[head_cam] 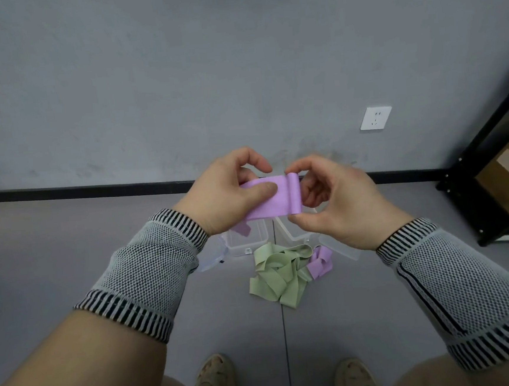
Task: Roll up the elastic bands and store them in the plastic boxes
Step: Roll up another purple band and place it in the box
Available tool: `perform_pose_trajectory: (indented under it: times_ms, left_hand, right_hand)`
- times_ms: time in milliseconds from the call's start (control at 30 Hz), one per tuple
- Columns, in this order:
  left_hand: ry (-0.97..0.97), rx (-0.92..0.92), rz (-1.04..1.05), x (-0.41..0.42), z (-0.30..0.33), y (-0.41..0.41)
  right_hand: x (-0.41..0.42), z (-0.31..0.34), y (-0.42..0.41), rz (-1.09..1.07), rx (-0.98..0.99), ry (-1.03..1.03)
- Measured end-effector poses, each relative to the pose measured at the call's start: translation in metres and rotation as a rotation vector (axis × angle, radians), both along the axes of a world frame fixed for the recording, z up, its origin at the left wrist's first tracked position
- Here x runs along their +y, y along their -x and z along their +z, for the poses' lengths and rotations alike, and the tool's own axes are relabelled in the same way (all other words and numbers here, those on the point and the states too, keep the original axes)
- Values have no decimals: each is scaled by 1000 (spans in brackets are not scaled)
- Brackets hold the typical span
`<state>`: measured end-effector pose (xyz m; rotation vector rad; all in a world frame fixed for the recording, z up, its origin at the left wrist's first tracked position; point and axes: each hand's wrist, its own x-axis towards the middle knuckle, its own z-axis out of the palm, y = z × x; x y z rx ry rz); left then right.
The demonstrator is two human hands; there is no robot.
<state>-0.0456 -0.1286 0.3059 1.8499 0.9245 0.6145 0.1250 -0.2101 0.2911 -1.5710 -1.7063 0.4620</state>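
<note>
I hold a purple elastic band (pixel 278 197) in front of me, stretched flat between both hands. My left hand (pixel 228 192) pinches its left part with thumb on top. My right hand (pixel 333 198) grips the right end, where a small roll has formed. A loose tail of the band hangs below my left hand. On the floor lie a crumpled green band (pixel 278 273) and a small purple band (pixel 320 261). Two clear plastic boxes (pixel 248 239) (pixel 293 232) stand open on the floor behind them, partly hidden by my hands.
Clear lids lie beside the boxes, one at the left (pixel 212 255) and one at the right (pixel 341 246). A black metal shelf (pixel 492 178) with a cardboard box stands at the right. A grey wall with a white socket (pixel 375 118) is ahead. My feet show at the bottom.
</note>
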Motion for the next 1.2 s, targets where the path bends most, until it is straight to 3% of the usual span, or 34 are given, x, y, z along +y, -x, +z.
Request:
perform_pose_trajectory:
  times_ms: [167, 300, 367, 500, 600, 800, 967, 1200]
  left_hand:
    - [-149, 70, 131, -5, -2, -13]
    - [-187, 72, 222, -7, -5, -20]
    - [-125, 13, 225, -7, -2, -18]
    - [93, -154, 166, -8, 2, -13]
    - [259, -292, 92, -6, 0, -11]
    - [344, -349, -31, -3, 0, -7]
    - [142, -106, -91, 1, -3, -1]
    - [-68, -65, -62, 2, 4, 2]
  right_hand:
    - [3, -3, 11, -30, -285, -99]
    - [5, -5, 15, -63, -341, -127]
    - [4, -5, 14, -51, -234, -82]
    - [1, 2, 10, 65, 297, 93]
    - [-1, 6, 7, 124, 475, 139]
    - [-4, 11, 6, 159, 581, 171]
    - [-6, 13, 0, 164, 585, 183]
    - [-7, 13, -8, 138, 479, 186]
